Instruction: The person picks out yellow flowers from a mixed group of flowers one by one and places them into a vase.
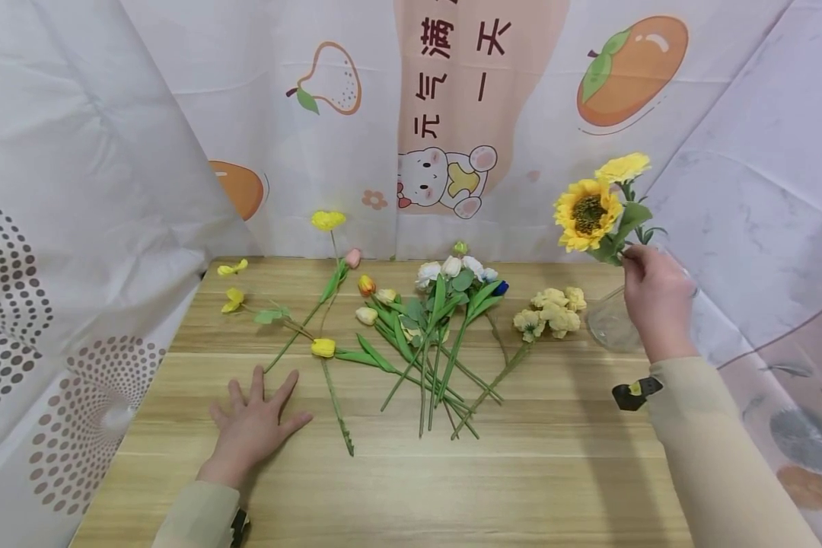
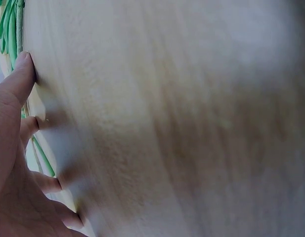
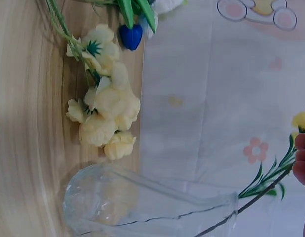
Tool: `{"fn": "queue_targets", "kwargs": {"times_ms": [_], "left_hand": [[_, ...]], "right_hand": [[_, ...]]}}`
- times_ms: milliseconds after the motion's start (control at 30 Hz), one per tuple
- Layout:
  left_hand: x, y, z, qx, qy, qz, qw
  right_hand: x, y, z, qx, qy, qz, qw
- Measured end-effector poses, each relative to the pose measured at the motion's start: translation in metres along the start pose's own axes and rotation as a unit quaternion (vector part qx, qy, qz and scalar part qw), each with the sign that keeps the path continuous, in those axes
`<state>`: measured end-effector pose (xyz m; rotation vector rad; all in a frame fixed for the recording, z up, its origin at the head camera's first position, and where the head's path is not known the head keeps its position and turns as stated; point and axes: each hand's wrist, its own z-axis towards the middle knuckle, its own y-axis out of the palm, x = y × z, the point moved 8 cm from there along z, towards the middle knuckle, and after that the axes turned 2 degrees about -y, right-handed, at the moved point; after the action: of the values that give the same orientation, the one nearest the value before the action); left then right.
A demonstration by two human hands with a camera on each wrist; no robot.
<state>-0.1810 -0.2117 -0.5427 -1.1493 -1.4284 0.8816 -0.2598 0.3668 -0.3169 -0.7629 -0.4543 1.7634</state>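
Note:
On the right, my right hand (image 1: 660,298) pinches a sunflower (image 1: 587,215) by the stem just under its bloom. Behind that bloom rises another yellow flower (image 1: 623,167), whose lower part my hand hides in the head view. A clear glass vase (image 1: 610,323) stands on the table beside and below this hand. In the right wrist view, a thin stem runs inside the vase (image 3: 157,197), and a dark stem (image 3: 251,200) slants across its mouth. My left hand (image 1: 253,430) rests on the table with fingers spread, close to a yellow flower's green stem (image 1: 291,346).
Cream flowers (image 1: 555,312) lie left of the vase. Mid-table is a pile of artificial tulips, white flowers (image 1: 428,274) and a blue tulip (image 1: 500,288). A yellow tulip (image 1: 323,348) and yellow blooms (image 1: 233,300) lie at left. A printed curtain (image 1: 356,152) hangs behind the table.

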Motion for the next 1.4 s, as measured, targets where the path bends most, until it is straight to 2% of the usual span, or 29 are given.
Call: {"fn": "queue_targets", "kwargs": {"times_ms": [233, 333, 467, 567, 700, 800, 933, 1000, 1167, 1267, 1333, 1400], "left_hand": [[-0.001, 0.002, 0.002, 0.0, 0.0, -0.004, 1.0], [-0.002, 0.004, 0.003, -0.002, 0.0, -0.004, 1.0], [-0.002, 0.004, 0.003, -0.002, 0.001, -0.001, 1.0], [-0.002, 0.003, 0.004, -0.003, 0.0, -0.001, 1.0], [-0.003, 0.004, 0.004, -0.005, -0.001, -0.001, 1.0], [-0.003, 0.005, 0.004, -0.008, -0.002, -0.001, 1.0], [-0.004, 0.005, 0.004, -0.009, -0.002, 0.0, 1.0], [-0.004, 0.005, 0.004, -0.007, -0.001, 0.001, 1.0], [-0.003, 0.005, 0.004, -0.004, -0.001, 0.001, 1.0], [-0.004, 0.006, 0.004, -0.005, -0.001, 0.001, 1.0], [-0.004, 0.005, 0.004, -0.006, -0.002, 0.0, 1.0], [-0.004, 0.005, 0.004, -0.007, -0.003, -0.002, 1.0]], "right_hand": [[0.035, 0.002, -0.006, -0.02, 0.083, -0.001, 0.996], [0.052, 0.006, -0.012, -0.052, 0.141, -0.006, 0.989], [0.069, 0.007, -0.021, -0.084, 0.19, -0.013, 0.978], [0.075, 0.006, -0.024, -0.085, 0.193, -0.024, 0.977], [0.084, 0.009, -0.032, -0.106, 0.211, -0.031, 0.971], [0.087, 0.011, -0.037, -0.117, 0.205, -0.043, 0.971], [0.087, 0.013, -0.047, -0.106, 0.19, -0.058, 0.974], [0.089, 0.014, -0.054, -0.1, 0.211, -0.047, 0.971], [0.089, 0.012, -0.07, -0.021, 0.276, -0.016, 0.961], [0.083, 0.012, -0.08, 0.016, 0.289, -0.019, 0.957], [0.078, 0.017, -0.086, 0.013, 0.282, -0.015, 0.959], [0.072, 0.026, -0.091, -0.014, 0.269, -0.005, 0.963]]}}
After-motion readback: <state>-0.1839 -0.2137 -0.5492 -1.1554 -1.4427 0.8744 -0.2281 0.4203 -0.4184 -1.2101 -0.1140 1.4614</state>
